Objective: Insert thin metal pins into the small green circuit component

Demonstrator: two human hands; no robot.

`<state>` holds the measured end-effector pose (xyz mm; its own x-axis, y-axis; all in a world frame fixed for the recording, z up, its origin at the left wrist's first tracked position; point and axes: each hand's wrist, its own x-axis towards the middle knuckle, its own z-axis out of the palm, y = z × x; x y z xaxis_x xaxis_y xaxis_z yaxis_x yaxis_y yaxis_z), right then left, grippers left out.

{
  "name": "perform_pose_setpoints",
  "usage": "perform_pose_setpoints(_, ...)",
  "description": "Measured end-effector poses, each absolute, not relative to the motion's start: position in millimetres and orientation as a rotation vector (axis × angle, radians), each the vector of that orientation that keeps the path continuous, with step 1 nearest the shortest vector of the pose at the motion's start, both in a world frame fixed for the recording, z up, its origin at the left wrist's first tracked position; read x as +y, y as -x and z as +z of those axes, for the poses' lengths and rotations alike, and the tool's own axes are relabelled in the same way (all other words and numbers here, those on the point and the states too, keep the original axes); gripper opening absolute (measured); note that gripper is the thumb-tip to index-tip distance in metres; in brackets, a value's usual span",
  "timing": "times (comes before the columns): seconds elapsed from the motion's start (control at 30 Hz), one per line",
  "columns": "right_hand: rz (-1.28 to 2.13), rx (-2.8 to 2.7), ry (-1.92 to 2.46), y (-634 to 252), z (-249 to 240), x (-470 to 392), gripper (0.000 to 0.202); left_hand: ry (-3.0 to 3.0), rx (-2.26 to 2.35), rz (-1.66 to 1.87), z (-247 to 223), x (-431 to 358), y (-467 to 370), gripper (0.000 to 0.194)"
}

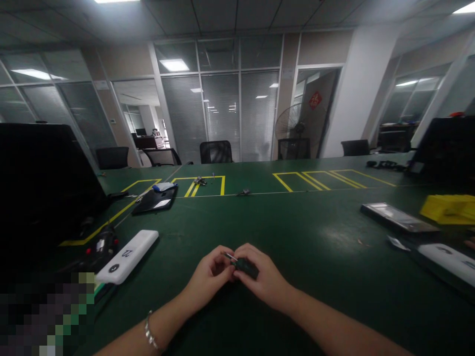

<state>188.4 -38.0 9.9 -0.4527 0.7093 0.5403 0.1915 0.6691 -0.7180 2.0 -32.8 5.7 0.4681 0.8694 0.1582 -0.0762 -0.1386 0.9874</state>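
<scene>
Fingers (222,264) of both hands pinch a small dark part (245,267) and its metal pin (229,256) — best kept low over the desk (297,232), grip steady.

Dim room, wide-angle view, lit from ceiling panels overhead.

Light falls from white ceiling panels (174,65) far beyond the hands, leaving a dull sheen on the green worktop (334,237) to the right of them. The left side sinks into near black. Straight lines bow toward the edges, far corners blur, and a pixelated block (44,316) covers the lower left corner.
</scene>
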Motion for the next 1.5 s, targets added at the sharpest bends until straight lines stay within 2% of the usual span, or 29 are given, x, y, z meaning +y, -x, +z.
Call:
perform_pose_setpoints(0.23, 0.685, -1.93, 0.688, -192.0, 12.5, -40.1, 0.021, -1.494, 0.691, 1.003, 8.4, -33.9, -3.9, 0.011)
perform_pose_setpoints(0.63, 0.679, -1.883, 0.785, -195.4, 14.8, -37.9, 0.011, -1.463, 0.786, 0.991, 5.4, -30.0, 1.3, 0.027)
perform_pose_setpoints(0.73, 0.688, -1.886, 0.846, -195.1, 13.0, -36.0, 0.013, -1.52, 0.837, 1.009, 3.4, -29.0, 3.2, 0.033)
perform_pose_setpoints(0.97, 0.742, -1.916, 0.918, -195.5, 12.1, -33.1, 0.027, -1.738, 0.989, 1.038, 5.5, -22.9, 13.1, 0.035)
perform_pose_setpoints(1.2, 0.762, -1.965, 1.013, -197.3, 17.9, -36.1, 0.028, -1.785, 1.104, 1.059, 4.0, -18.3, 18.6, 0.026)
perform_pose_setpoints(1.5, 0.759, -1.997, 1.006, -197.3, 14.2, -32.7, 0.031, -1.84, 1.126, 1.103, 9.6, -23.7, 16.7, 0.025)
